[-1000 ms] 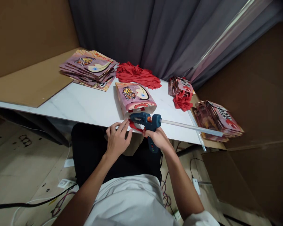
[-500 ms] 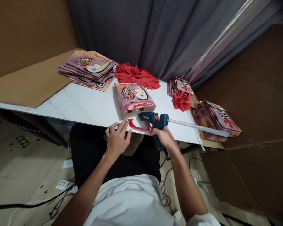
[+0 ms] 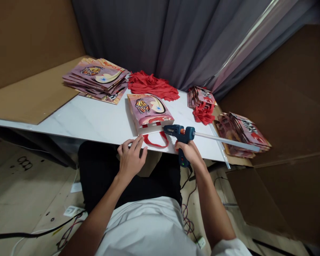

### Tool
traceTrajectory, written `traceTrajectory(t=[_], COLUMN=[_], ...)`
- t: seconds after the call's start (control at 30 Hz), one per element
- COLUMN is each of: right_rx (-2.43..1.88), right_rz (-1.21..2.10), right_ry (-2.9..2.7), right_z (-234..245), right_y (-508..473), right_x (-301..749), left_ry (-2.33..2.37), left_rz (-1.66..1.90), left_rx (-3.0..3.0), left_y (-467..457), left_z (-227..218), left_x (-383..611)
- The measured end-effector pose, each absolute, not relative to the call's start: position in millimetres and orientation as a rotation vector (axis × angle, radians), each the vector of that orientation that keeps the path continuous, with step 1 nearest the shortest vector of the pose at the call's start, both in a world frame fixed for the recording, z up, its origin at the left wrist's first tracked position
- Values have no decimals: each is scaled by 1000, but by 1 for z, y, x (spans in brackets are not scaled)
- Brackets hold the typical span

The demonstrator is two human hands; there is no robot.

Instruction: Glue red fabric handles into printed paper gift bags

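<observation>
A printed paper bag (image 3: 150,109) with a butterfly picture lies on the white table, its opening facing me. A red ribbon handle (image 3: 156,145) loops out from that near end over the table edge. My left hand (image 3: 132,154) rests with fingers spread, fingertips at the bag's near left corner. In my right hand (image 3: 188,151) is a dark blue glue gun (image 3: 179,132), gripped by its handle. A long clear glue stick (image 3: 224,141) sticks out of its back. The nozzle is at the bag's near right edge; whether it touches is hard to tell.
Stacked printed bags (image 3: 96,78) lie at the back left, beside a heap of red ribbons (image 3: 152,86). To the right are bundled bags with red ribbon (image 3: 203,113) and another bag stack (image 3: 245,133). Cardboard walls (image 3: 282,96) flank the table (image 3: 96,119); a grey curtain hangs behind.
My right hand has moved the glue gun a little to the right, so the nozzle shifted along the bag's near edge. My left hand stays nearly in place.
</observation>
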State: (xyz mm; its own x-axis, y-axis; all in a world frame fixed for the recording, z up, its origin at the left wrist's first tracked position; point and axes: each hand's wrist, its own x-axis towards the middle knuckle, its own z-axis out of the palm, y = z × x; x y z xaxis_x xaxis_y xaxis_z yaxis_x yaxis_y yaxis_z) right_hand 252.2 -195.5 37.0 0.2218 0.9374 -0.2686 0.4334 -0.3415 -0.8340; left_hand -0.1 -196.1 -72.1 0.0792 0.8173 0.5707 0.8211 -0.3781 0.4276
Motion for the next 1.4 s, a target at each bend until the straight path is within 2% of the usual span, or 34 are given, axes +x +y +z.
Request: traceTrajectory(t=[0.37, 0.77, 0.97, 1.07, 1.17, 1.27, 1.4], right_rx=[-1879, -1955, -1925, -1725, -1399, -1240, -1304], right_rz=[1068, 960, 1147, 1312, 1354, 1309, 1110], right_ry=[-1275, -1704, -1676, -1399, -1057, -782, -532], right_z=[42, 83, 105, 94, 63, 29, 4], right_y=[-199, -173, -168, -182, -204, -224, -226], right_x=[262, 269, 273, 285, 302, 323, 349], left_ry=[-1729, -1731, -1769, -1763, -1753, -1755, -1766], left_rz=[-1229, -1255, -1235, -1229, -1216, -1205, -1206], left_rx=[-2308, -2330, -2362, -2366, -2366, -2355, -2350], left_y=[-196, -194, -195, -196, -196, -196, -195], left_z=[-72, -73, -71, -72, -74, -75, -74], left_x=[0, -1, -2, -2, -3, -3, -4])
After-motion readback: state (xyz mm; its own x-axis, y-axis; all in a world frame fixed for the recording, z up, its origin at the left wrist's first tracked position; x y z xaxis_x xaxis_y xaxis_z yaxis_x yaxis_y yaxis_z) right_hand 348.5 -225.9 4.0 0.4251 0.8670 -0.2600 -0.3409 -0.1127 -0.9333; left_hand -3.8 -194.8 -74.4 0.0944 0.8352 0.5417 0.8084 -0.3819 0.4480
